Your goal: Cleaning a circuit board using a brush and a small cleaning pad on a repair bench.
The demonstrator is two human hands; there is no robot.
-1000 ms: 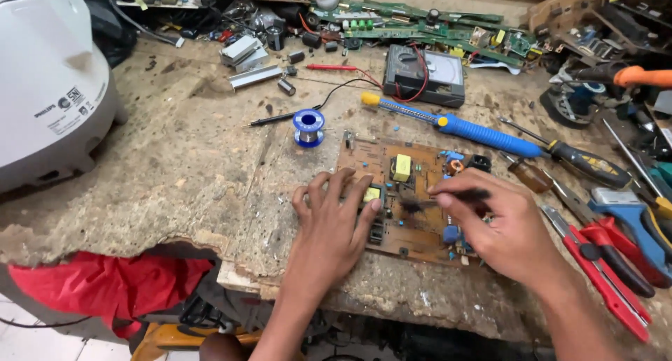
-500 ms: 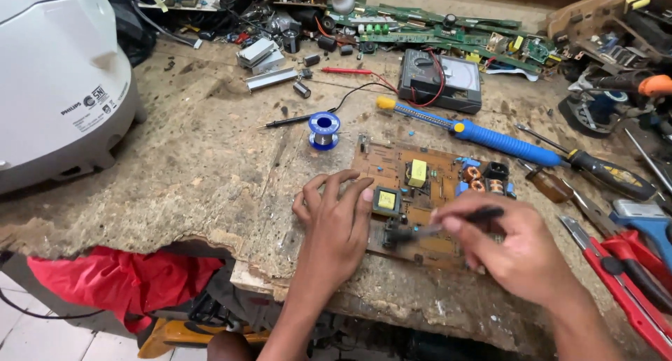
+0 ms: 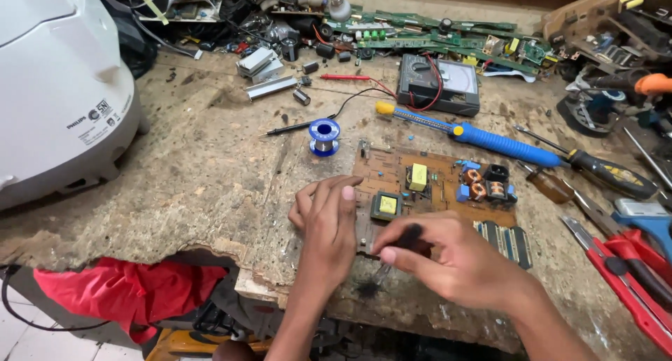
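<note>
A brown circuit board [image 3: 434,186] with yellow and copper-wound parts lies on the worn workbench. My left hand [image 3: 329,224] rests flat on the board's near left corner, fingers spread over it. My right hand [image 3: 455,259] pinches a thin dark tool [image 3: 400,245] whose tip points down at the board's front edge, just right of my left hand. The tool's tip is blurred.
A blue-handled soldering iron [image 3: 490,140], a solder spool [image 3: 324,136] and a multimeter [image 3: 439,87] lie behind the board. Screwdrivers [image 3: 602,171] and red-handled pliers [image 3: 630,270] lie at right. A white appliance [image 3: 59,95] stands at left. Red cloth [image 3: 126,294] hangs below the bench's broken front edge.
My right hand has moved left and nearer, bringing the dark tool down to the board's front edge. My left hand stays on the board's left corner.
</note>
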